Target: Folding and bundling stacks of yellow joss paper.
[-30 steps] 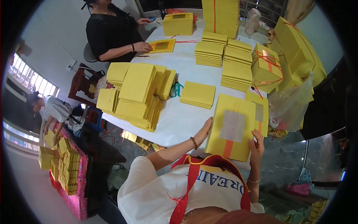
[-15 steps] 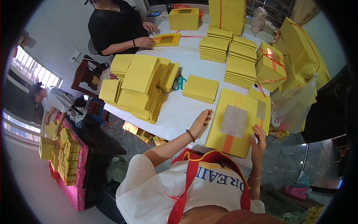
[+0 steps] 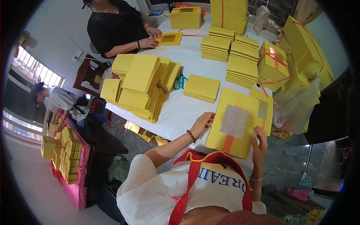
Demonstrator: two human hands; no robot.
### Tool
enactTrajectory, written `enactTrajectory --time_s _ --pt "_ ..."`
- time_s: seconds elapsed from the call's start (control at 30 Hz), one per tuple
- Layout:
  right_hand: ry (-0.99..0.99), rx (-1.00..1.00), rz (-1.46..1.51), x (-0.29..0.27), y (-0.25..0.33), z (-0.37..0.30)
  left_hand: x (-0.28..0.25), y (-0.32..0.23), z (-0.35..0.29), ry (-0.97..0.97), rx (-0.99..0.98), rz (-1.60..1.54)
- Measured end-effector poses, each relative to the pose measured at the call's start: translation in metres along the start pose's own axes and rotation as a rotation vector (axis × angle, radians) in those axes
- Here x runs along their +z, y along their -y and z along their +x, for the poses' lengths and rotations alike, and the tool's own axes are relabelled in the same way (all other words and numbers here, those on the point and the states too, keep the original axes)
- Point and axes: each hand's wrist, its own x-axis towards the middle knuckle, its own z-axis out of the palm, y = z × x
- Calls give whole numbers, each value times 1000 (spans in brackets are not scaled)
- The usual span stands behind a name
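Now that your left hand (image 3: 204, 120) has drawn nearer the yellow paper stack (image 3: 231, 123), your right hand (image 3: 259, 141) stays opposite; both, loosely spread, bracket its sides.

1. We see matt, smooth yellow paper on the pack (image 3: 240, 143); its pale patch (image 3: 234, 120) looks thin and slightly rough.
2. We find the counter (image 3: 178, 116) smooth, faintly glossy.
3. We note plastic scissor handles (image 3: 180, 82).
4. The bag (image 3: 296, 103) shows us clear, crinkled plastic.
5. We see dark wood on the chair (image 3: 88, 75).
6. Our floor (image 3: 288, 165) looks glossy.
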Motion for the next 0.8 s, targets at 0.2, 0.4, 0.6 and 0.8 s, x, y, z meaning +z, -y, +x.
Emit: enactTrajectory --time_s 0.2,0.4,0.6,0.8 --pt "-56 69 105 5 5 -3 10 11 -4 -118 29 5" --pt "-11 -52 -62 -2 -3 4 5 -11 -3 -187 128 180" --pt "-14 -84 57 -8 -4 5 12 -66 -21 -144 363 212" --pt "96 -82 -42 0 15 -2 22 -58 -30 -114 369 239"
